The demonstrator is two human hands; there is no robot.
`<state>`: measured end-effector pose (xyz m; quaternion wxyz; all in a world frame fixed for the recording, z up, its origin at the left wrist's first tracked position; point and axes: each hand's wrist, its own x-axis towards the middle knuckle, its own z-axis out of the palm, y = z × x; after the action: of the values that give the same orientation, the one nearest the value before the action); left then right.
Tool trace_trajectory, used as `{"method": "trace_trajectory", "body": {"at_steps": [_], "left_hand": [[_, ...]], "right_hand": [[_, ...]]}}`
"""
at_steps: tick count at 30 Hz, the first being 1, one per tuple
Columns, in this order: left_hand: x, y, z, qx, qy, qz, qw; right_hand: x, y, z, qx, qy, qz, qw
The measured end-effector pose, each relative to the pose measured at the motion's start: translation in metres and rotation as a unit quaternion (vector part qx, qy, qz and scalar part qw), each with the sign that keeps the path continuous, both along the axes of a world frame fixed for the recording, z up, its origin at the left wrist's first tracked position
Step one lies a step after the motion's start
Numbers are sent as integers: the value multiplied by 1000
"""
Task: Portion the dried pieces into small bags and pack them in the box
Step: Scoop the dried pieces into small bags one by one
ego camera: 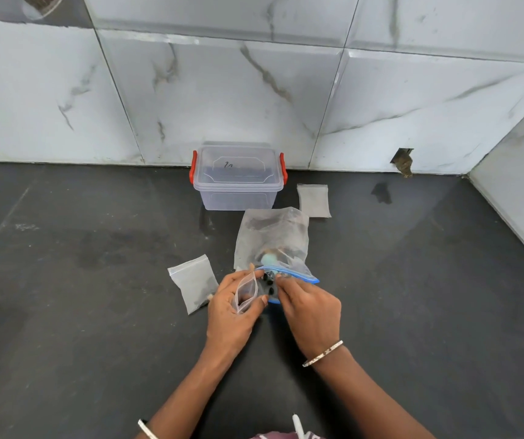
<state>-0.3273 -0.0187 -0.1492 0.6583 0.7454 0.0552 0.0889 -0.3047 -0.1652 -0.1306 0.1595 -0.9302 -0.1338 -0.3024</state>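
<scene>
Dried pieces [269,278] are showing dark between the hands, at the blue mouth of the big bag [273,239]. The left hand [232,312] is gripping an open small bag [247,294]. The right hand [309,307] is bunching its fingers beside the pieces; I cannot tell whether it is holding any. A filled bag [196,282] is lying just left of the hands, and the closed box [238,179] is standing beyond them on the worktop [96,312].

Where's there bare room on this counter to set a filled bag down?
Wide bare counter lies left of the box and the left small bag, and right of the flat small bag toward the side wall. The middle is crowded: large bag, left hand holding an open bag, right hand beside it.
</scene>
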Motion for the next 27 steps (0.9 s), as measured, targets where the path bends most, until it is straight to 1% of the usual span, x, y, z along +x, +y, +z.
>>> {"method": "trace_trajectory", "body": {"at_steps": [3, 9, 11, 15, 17, 22, 25, 27], "left_hand": [[0, -1, 1, -13, -4, -7, 1000], [0, -2, 0, -27, 0, -14, 1000], [1, 0, -1, -29, 5, -12, 1000], [2, 1, -3, -32, 12, -10, 999], [2, 0, -3, -32, 11, -11, 999], [1, -1, -3, -39, 12, -10, 999], [0, -1, -5, -45, 15, -7, 999], [0, 0, -6, -48, 20, -8, 999]], "right_hand": [[2, -1, -7, -25, -4, 15, 1000], [13, 1, 0, -98, 133, 13, 986], [11, 0, 9, -119, 152, -3, 981], [-2, -7, 18, -131, 169, -23, 977], [-8, -13, 22, -115, 171, -28, 978], [-19, -25, 34, -37, 201, -37, 978], [-20, -26, 36, 19, 183, -42, 982], [-20, -24, 35, 41, 166, -48, 984]]}}
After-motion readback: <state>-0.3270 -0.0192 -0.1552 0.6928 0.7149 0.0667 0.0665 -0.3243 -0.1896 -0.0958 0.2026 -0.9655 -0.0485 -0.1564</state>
